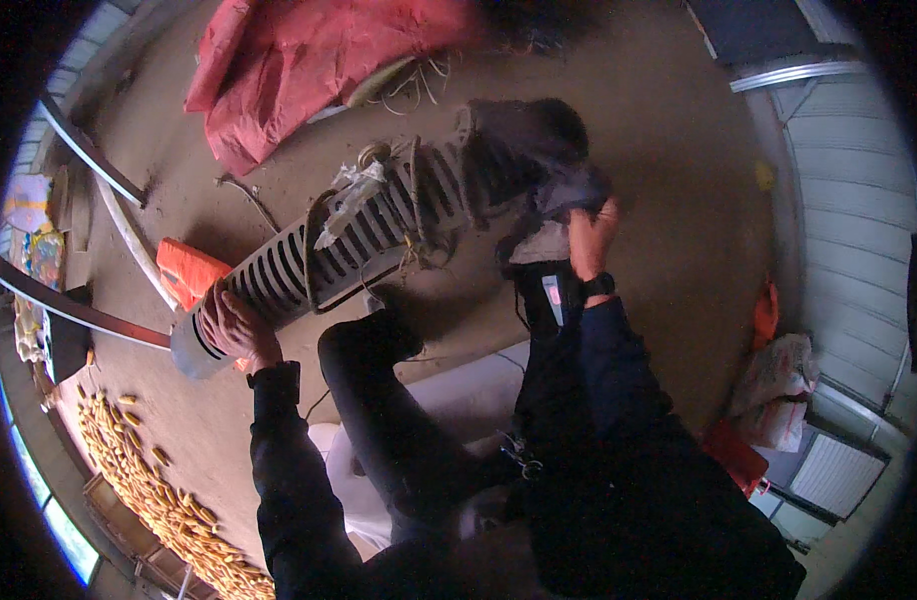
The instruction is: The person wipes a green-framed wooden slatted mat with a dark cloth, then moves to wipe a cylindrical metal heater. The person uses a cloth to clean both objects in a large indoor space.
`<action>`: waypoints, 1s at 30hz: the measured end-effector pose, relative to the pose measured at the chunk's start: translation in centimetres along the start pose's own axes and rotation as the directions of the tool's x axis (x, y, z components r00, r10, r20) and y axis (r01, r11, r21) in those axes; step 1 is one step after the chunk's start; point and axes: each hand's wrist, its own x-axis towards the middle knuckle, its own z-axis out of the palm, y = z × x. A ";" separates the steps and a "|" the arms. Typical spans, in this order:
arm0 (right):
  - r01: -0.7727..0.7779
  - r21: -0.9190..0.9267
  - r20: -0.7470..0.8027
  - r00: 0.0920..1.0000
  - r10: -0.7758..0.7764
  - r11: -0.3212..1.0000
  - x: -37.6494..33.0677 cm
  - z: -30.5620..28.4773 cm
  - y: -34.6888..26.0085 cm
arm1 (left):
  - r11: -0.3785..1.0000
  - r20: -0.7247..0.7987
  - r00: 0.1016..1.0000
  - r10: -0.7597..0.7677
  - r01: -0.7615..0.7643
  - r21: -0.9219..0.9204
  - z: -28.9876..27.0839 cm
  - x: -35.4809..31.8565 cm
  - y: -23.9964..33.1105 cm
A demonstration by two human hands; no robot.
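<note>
A long grey slotted cylinder [319,255] lies tilted across my raised knee [364,345], with a rope and a scrap of clear plastic [351,195] tied around its middle. My left hand [234,328] grips the cylinder's near end. My right hand [591,235] holds a dark grey cloth [539,160] that covers the cylinder's far end. A black watch sits on my right wrist.
A red tarp [299,60] lies on the dirt floor behind. An orange bag [187,272] sits under the cylinder's near end. Several corn cobs [144,480] are heaped at lower left. Metal rails [89,150] run along the left; white panelled walls [849,200] stand at right.
</note>
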 end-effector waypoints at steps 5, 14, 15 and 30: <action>0.253 -0.310 0.290 0.943 -0.163 0.916 -4.3 2.5 -1.5 | 0.999 0.039 0.998 -0.048 0.047 0.010 0.7 -0.5 -1.2; 0.104 -0.383 0.256 0.967 -0.003 0.918 3.2 3.4 -5.9 | 0.998 0.048 0.998 -0.051 0.049 0.033 -0.2 -0.1 -1.1; 0.225 -0.456 0.295 0.951 -0.092 0.861 5.9 2.7 -5.3 | 0.997 0.034 0.997 -0.073 0.073 -0.007 -0.2 0.1 0.1; 0.709 -0.485 0.841 0.539 0.050 0.511 6.1 12.2 -13.3 | 0.994 0.048 0.994 -0.096 0.098 -0.039 -1.5 0.4 0.4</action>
